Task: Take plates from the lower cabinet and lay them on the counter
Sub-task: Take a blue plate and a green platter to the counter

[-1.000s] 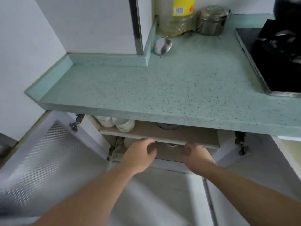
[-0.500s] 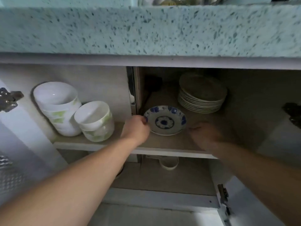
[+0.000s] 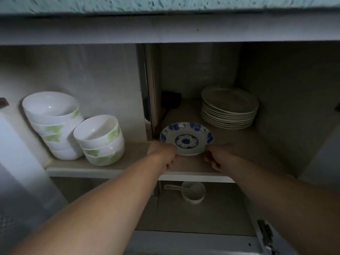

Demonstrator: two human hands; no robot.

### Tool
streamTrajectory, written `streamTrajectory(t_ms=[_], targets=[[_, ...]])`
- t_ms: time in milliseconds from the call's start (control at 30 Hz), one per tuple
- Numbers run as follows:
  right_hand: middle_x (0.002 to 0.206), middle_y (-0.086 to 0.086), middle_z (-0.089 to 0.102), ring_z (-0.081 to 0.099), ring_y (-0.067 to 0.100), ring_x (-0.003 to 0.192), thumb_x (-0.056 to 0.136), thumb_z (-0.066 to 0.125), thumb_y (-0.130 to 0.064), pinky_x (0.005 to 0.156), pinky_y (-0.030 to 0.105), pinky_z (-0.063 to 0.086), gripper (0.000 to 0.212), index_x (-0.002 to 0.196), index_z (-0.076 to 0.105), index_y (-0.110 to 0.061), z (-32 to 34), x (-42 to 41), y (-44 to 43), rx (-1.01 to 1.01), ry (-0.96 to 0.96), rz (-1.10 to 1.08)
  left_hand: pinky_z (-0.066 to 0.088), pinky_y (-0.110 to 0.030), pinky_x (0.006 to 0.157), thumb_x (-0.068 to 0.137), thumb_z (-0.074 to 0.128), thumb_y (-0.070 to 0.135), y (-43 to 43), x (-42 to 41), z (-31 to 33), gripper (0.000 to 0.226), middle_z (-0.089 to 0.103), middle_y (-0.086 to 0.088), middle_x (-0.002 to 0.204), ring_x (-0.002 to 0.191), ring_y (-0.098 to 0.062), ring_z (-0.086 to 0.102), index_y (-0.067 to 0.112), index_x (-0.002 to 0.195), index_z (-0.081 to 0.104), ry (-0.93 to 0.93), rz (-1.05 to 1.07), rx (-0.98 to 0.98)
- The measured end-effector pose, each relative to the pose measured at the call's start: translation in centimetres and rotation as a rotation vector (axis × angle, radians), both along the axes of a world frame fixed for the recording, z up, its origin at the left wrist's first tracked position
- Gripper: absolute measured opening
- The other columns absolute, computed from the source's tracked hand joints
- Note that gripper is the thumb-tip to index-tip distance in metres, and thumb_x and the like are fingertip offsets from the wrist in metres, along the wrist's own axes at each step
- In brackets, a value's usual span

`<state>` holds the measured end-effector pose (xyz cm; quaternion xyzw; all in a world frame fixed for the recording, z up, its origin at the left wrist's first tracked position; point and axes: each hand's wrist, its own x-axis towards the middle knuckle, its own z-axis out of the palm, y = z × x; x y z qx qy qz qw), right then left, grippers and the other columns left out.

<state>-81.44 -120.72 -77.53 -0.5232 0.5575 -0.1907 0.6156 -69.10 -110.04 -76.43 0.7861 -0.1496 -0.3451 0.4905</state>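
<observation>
At the far left of the frame a pale cabinet door [image 3: 16,162] stands open. Next to it, on the left part of the shelf [image 3: 128,165], there are 2 stacks of white bowls with green leaf marks: the taller stack of bowls [image 3: 52,124] is behind and to the left, and the shorter stack of bowls [image 3: 100,140] is just beside it, in front and to the right.

A vertical divider [image 3: 147,92] separates this part from the darker middle part of the cabinet. Near the centre of the frame the blue and white plate [image 3: 186,138] is at the front of the shelf, tilted a little toward the camera. The left hand [image 3: 161,153] holds its left edge and the right hand [image 3: 219,157] holds its right edge. The fingers of both hands are curled under the rim, pinching the plate from 2 sides; it is not clear whether the plate touches the shelf or is lifted.

Behind it, toward the upper right, a stack of plain plates [image 3: 229,107] is on the same shelf, well apart from the hands. A dark object [image 3: 170,102] stands in the back corner by the divider; what it is cannot be told.

Below the shelf, in the lower centre, a small white cup [image 3: 194,193] with a white spoon [image 3: 173,187] in it stands on the bottom board. At the lower right a metal hinge [image 3: 265,234] is visible. The green speckled counter [image 3: 165,4] fills the top edge of the frame.
</observation>
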Motion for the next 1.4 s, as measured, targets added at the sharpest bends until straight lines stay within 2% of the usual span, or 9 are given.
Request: streamTrajectory(t_ms=[167, 300, 467, 600, 700, 800, 1000, 1200, 1400], targets=[[0.076, 0.009, 0.061, 0.057, 0.012, 0.058, 0.095, 0.054, -0.008, 0.028, 0.012, 0.035, 0.021, 0.115, 0.057, -0.005, 0.3, 0.9, 0.2, 0.074, -0.083, -0.037, 0.027, -0.015, 0.035, 0.094, 0.049, 0.005, -0.2, -0.1, 0.0, 0.017, 0.063, -0.017, 0.087, 0.046, -0.011, 0.039, 0.011, 0.078, 0.052, 0.095, 0.048, -0.047], [0.106, 0.017, 0.064, 0.063, 0.021, 0.080, 0.090, 0.058, 0.000, 0.033, 0.021, 0.050, 0.032, 0.122, 0.056, -0.003, 0.4, 1.5, 0.2, 0.125, -0.135, -0.098, 0.030, -0.013, 0.035, 0.093, 0.052, 0.005, -0.3, -0.4, -0.2, 0.015, 0.062, -0.015, 0.083, 0.049, -0.012, 0.045, 0.013, 0.080, 0.052, 0.149, 0.101, -0.100], [0.110, 0.019, 0.064, 0.065, 0.024, 0.083, 0.085, 0.064, -0.001, 0.036, 0.023, 0.049, 0.038, 0.122, 0.058, -0.004, 0.0, 1.6, 0.1, 0.103, -0.164, -0.143, 0.051, -0.033, 0.064, 0.090, 0.058, 0.009, -0.9, -2.0, -0.5, 0.017, 0.061, -0.011, 0.067, 0.061, -0.021, 0.058, 0.013, 0.074, 0.052, 0.141, 0.187, -0.173], [0.106, 0.021, 0.064, 0.067, 0.027, 0.086, 0.081, 0.069, -0.002, 0.048, 0.030, 0.054, 0.036, 0.116, 0.060, -0.002, 0.3, 0.9, 0.1, 0.062, -0.172, -0.180, 0.056, -0.045, 0.089, 0.086, 0.062, 0.017, -1.7, -3.3, -0.8, 0.014, 0.065, -0.016, 0.088, 0.080, -0.025, 0.060, 0.005, 0.081, 0.056, 0.169, 0.214, -0.200], [0.094, 0.019, 0.065, 0.067, 0.027, 0.081, 0.079, 0.071, -0.003, 0.061, 0.033, 0.058, 0.034, 0.112, 0.061, 0.000, 0.4, 0.2, 0.0, 0.038, -0.193, -0.218, 0.056, -0.045, 0.089, 0.085, 0.065, 0.018, -2.3, -3.7, -1.1, 0.022, 0.067, -0.019, 0.101, 0.082, -0.025, 0.061, 0.005, 0.103, 0.062, 0.252, 0.265, -0.277], [0.084, 0.016, 0.063, 0.067, 0.024, 0.073, 0.079, 0.071, -0.005, 0.068, 0.034, 0.059, 0.023, 0.099, 0.062, -0.004, 0.8, -0.3, 0.2, 0.031, -0.224, -0.231, 0.057, -0.036, 0.067, 0.089, 0.065, 0.015, -2.4, -3.9, -0.7, 0.019, 0.066, -0.017, 0.096, 0.078, -0.023, 0.064, 0.006, 0.105, 0.060, 0.415, 0.320, -0.375], [0.091, 0.019, 0.069, 0.070, 0.022, 0.071, 0.080, 0.072, -0.005, 0.056, 0.028, 0.059, 0.014, 0.087, 0.060, -0.004, 1.9, -1.0, 0.5, 0.061, -0.260, -0.212, 0.056, -0.030, 0.056, 0.087, 0.067, 0.008, -1.9, -4.0, -0.2, 0.028, 0.068, -0.020, 0.104, 0.088, -0.025, 0.068, 0.000, 0.114, 0.061, 0.579, 0.337, -0.454], [0.094, 0.016, 0.070, 0.069, 0.019, 0.074, 0.084, 0.070, -0.014, 0.051, 0.028, 0.058, 0.020, 0.101, 0.064, -0.005, 2.2, -1.3, -0.6, 0.080, -0.285, -0.106, 0.058, -0.033, 0.079, 0.084, 0.067, 0.001, -1.6, -3.6, 1.1, 0.009, 0.069, -0.022, 0.101, 0.078, -0.024, 0.068, 0.001, 0.090, 0.060, 0.565, 0.415, -0.522], [0.085, 0.015, 0.063, 0.063, 0.020, 0.064, 0.094, 0.057, -0.012, 0.037, 0.025, 0.053, 0.013, 0.104, 0.057, -0.003, 4.6, -2.3, -6.1, -0.036, -0.409, -0.322, 0.059, -0.037, 0.084, 0.083, 0.069, 0.001, -1.4, -2.7, 1.1, 0.010, 0.070, -0.022, 0.100, 0.085, -0.026, 0.071, 0.002, 0.084, 0.060, 0.535, 0.424, -0.519]])
